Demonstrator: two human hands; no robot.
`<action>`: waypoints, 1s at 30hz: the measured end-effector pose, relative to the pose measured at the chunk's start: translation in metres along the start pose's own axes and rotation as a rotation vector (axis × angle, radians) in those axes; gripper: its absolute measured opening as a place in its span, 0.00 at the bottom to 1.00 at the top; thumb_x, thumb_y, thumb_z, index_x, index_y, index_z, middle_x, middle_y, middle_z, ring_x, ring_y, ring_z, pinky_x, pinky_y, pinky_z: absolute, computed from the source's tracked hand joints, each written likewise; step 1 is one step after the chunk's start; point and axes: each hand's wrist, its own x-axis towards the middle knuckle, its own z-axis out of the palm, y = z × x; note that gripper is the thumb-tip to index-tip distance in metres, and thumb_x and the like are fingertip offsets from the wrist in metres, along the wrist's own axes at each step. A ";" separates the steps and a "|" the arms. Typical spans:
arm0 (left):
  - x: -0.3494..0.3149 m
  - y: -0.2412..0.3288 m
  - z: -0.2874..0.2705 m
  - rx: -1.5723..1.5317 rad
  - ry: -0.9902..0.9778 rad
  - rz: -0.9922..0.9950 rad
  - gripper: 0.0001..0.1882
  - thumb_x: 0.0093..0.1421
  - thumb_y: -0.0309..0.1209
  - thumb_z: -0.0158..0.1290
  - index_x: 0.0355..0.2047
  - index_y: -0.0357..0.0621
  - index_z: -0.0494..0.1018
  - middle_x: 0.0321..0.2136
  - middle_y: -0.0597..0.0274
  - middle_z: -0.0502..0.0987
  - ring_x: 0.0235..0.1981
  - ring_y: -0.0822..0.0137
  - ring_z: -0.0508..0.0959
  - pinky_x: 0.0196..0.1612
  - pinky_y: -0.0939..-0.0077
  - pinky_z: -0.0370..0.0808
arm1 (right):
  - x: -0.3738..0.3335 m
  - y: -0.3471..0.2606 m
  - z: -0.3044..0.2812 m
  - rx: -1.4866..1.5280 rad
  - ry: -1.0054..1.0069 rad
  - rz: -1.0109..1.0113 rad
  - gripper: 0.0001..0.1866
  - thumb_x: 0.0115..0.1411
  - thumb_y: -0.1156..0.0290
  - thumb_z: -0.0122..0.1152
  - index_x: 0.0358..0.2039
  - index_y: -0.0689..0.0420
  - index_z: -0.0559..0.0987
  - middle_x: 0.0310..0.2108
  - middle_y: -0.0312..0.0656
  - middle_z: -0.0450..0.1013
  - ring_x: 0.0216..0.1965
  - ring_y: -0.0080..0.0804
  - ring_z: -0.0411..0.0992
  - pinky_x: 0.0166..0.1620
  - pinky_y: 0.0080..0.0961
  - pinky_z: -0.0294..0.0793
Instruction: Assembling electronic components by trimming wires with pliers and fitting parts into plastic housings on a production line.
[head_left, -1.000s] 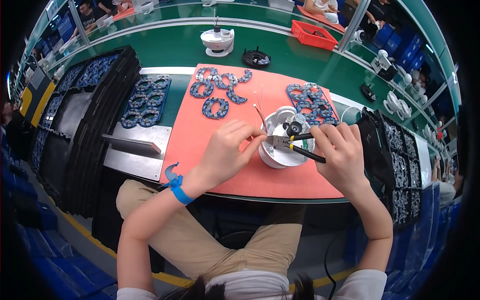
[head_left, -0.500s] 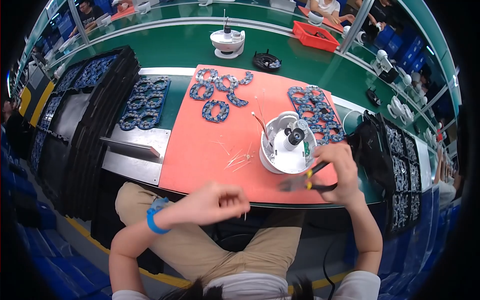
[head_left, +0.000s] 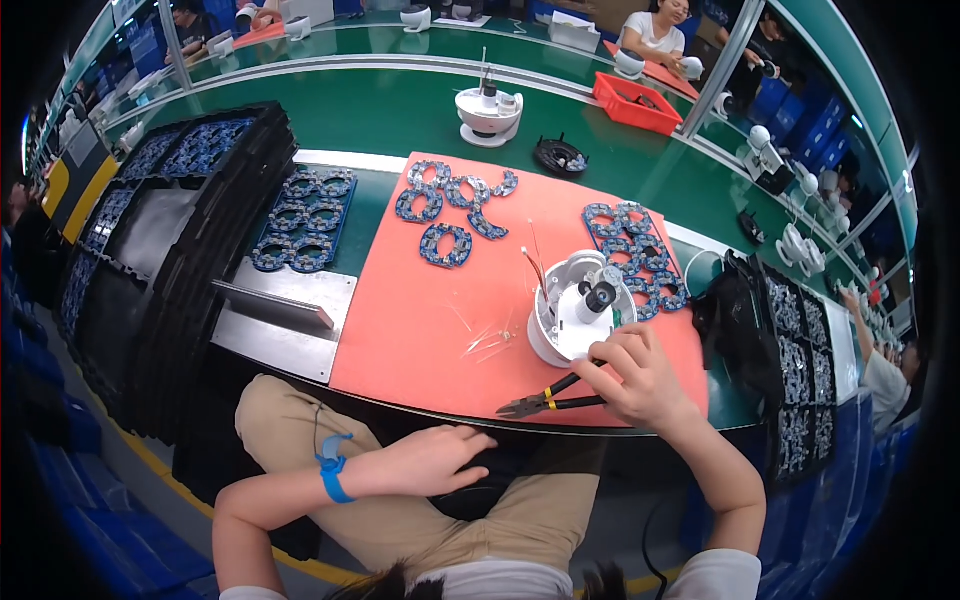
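Evidently, we had our right hand [head_left: 645, 385] around the handles of the diagonal cutters [head_left: 540, 404], in a rather loose hold; how firmly the fingers pressed, we could not tell. The cutters lay low over the near edge of the salmon-coloured mat [head_left: 400, 345], with the tips pointing to the left. Our left hand [head_left: 425, 463] was empty above the lap, its fingers loosely spread. Just beyond the right hand, the white round housing [head_left: 546, 335] stood on the mat, with a lens module [head_left: 598, 297] inside and thin wires [head_left: 537, 268] rising from its left side. Thin pale strands [head_left: 490, 342] lay beside it.

For good handling, we judged that the cutters should be kept flat and low, the blades turned away from the wires and the lens, and the left hand outside their line.
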 end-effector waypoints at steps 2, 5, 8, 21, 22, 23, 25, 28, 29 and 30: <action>0.002 0.015 -0.017 -0.089 -0.164 -0.034 0.19 0.62 0.39 0.51 0.47 0.37 0.70 0.39 0.48 0.76 0.40 0.50 0.78 0.43 0.60 0.75 | 0.003 0.000 0.001 -0.015 -0.053 -0.089 0.15 0.46 0.72 0.59 0.38 0.51 0.76 0.35 0.35 0.68 0.36 0.32 0.68 0.42 0.34 0.70; 0.004 0.024 -0.026 -0.227 -0.155 0.065 0.16 0.63 0.38 0.49 0.45 0.40 0.70 0.36 0.51 0.76 0.39 0.52 0.78 0.42 0.62 0.76 | 0.003 0.001 0.003 0.015 -0.055 -0.093 0.16 0.46 0.72 0.58 0.38 0.49 0.76 0.35 0.36 0.68 0.35 0.33 0.68 0.40 0.34 0.69; 0.011 0.026 -0.036 0.032 -0.070 0.332 0.12 0.63 0.36 0.48 0.42 0.41 0.70 0.32 0.55 0.73 0.37 0.55 0.76 0.41 0.63 0.73 | 0.003 0.005 0.002 0.049 -0.031 -0.063 0.17 0.44 0.74 0.58 0.38 0.49 0.77 0.35 0.36 0.67 0.35 0.31 0.68 0.39 0.33 0.67; 0.068 -0.029 -0.032 0.365 0.167 0.623 0.15 0.57 0.33 0.52 0.45 0.43 0.71 0.48 0.52 0.69 0.53 0.56 0.69 0.55 0.62 0.66 | 0.146 0.091 0.060 0.087 0.302 -0.031 0.23 0.43 0.83 0.59 0.43 0.54 0.72 0.35 0.42 0.67 0.38 0.44 0.67 0.41 0.37 0.67; 0.068 -0.028 -0.033 0.351 0.147 0.613 0.16 0.57 0.33 0.52 0.46 0.43 0.70 0.49 0.51 0.69 0.54 0.56 0.69 0.56 0.62 0.65 | 0.166 0.098 0.071 0.090 0.323 -0.025 0.23 0.44 0.83 0.59 0.43 0.54 0.71 0.36 0.42 0.67 0.39 0.45 0.67 0.42 0.38 0.67; 0.070 -0.028 -0.033 0.332 0.132 0.614 0.17 0.57 0.33 0.52 0.47 0.43 0.70 0.49 0.51 0.68 0.54 0.55 0.68 0.57 0.61 0.65 | 0.185 0.103 0.083 0.091 0.324 -0.013 0.23 0.45 0.82 0.59 0.43 0.54 0.71 0.37 0.42 0.67 0.40 0.45 0.67 0.43 0.37 0.67; 0.072 -0.030 -0.033 0.290 0.167 0.630 0.16 0.55 0.34 0.54 0.43 0.43 0.69 0.47 0.52 0.68 0.51 0.55 0.69 0.55 0.61 0.65 | 0.219 0.109 0.114 0.132 0.309 0.046 0.24 0.43 0.85 0.60 0.43 0.56 0.71 0.39 0.45 0.67 0.43 0.48 0.66 0.46 0.39 0.67; 0.074 -0.031 -0.030 0.271 0.158 0.598 0.18 0.55 0.34 0.53 0.45 0.42 0.68 0.47 0.51 0.67 0.50 0.53 0.69 0.55 0.61 0.65 | 0.253 0.122 0.169 0.051 0.301 0.084 0.25 0.43 0.83 0.59 0.44 0.55 0.70 0.40 0.45 0.67 0.45 0.47 0.66 0.46 0.38 0.66; 0.075 -0.032 -0.026 0.274 0.164 0.584 0.18 0.54 0.33 0.53 0.44 0.42 0.68 0.46 0.50 0.67 0.50 0.53 0.69 0.54 0.60 0.65 | 0.263 0.124 0.186 -0.004 0.255 0.129 0.24 0.43 0.82 0.58 0.43 0.54 0.70 0.39 0.44 0.67 0.45 0.45 0.66 0.45 0.38 0.66; 0.077 -0.033 -0.023 0.261 0.178 0.589 0.18 0.54 0.33 0.53 0.44 0.42 0.68 0.47 0.50 0.67 0.50 0.52 0.68 0.54 0.60 0.65 | 0.269 0.126 0.200 -0.058 0.208 0.172 0.23 0.43 0.82 0.56 0.42 0.53 0.70 0.39 0.43 0.67 0.46 0.43 0.67 0.45 0.37 0.66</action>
